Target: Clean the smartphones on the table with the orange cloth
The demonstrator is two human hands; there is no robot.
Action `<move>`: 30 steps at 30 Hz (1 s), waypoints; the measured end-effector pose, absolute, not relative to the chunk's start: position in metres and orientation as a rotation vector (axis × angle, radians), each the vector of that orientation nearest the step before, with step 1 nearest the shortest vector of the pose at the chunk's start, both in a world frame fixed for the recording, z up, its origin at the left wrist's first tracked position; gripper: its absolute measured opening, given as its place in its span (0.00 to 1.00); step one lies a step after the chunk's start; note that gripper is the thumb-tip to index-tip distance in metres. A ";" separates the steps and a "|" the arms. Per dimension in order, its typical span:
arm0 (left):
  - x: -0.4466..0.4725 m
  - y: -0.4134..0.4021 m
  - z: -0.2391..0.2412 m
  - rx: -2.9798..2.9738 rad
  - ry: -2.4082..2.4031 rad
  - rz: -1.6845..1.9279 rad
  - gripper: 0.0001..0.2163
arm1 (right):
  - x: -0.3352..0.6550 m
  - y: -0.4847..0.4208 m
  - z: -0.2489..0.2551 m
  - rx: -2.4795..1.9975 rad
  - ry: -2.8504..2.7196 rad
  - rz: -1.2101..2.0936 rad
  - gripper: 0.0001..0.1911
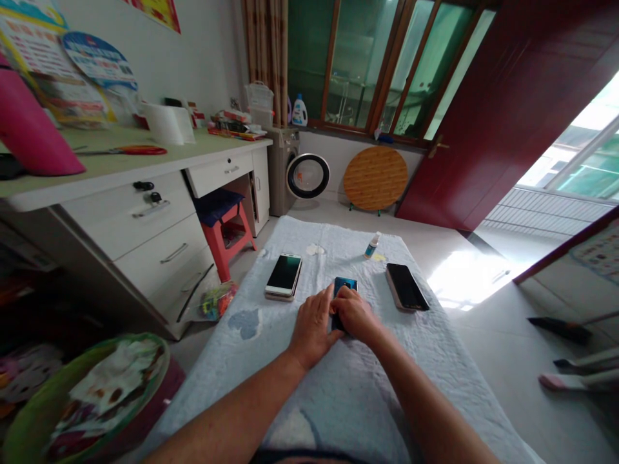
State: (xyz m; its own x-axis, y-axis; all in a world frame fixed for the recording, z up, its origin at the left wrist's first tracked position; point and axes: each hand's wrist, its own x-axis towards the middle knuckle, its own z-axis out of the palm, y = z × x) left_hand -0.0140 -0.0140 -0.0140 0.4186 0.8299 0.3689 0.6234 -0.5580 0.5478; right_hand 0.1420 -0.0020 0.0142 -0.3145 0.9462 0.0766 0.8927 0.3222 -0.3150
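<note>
A dark phone with a shiny blue end (346,281) lies on the cloth-covered table, partly hidden beneath my hands. My left hand (313,325) rests along its left side, fingers stretched out and thumb by the near end. Over the phone, my right hand (355,312) is closed with its fingers curled down; whatever they may pinch is hidden. To the left lies a white-framed phone (284,276), which looks stacked on something of similar size. A black-screened phone (407,287) sits to the right. Beyond my hands stands a small white-capped bottle (371,246) with a blue label.
A pale blue patterned cloth (387,399) covers the table. On the left are a white desk (149,248), a red stool (223,241) and a filled waste bin (162,380). A washing machine (283,171) with its door open and a round wooden tabletop (376,178) stand behind.
</note>
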 end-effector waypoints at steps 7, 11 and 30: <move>-0.012 -0.014 -0.013 2.308 1.311 0.878 0.46 | 0.138 -0.011 0.025 -1.565 -2.518 0.388 0.07; -0.012 -0.015 -0.013 2.317 1.334 0.854 0.47 | 0.142 0.010 0.027 -1.658 -2.511 0.300 0.09; -0.011 -0.014 -0.021 2.377 1.317 0.876 0.45 | 0.137 -0.027 0.027 -1.500 -2.453 0.596 0.12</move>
State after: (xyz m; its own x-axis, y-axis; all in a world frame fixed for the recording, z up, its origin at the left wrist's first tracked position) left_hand -0.0114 -0.0140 -0.0210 0.3989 0.8391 0.3700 0.6657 -0.5424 0.5125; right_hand 0.1371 -0.0267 0.0268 -0.4623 0.8860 -0.0351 0.8032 0.4017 -0.4399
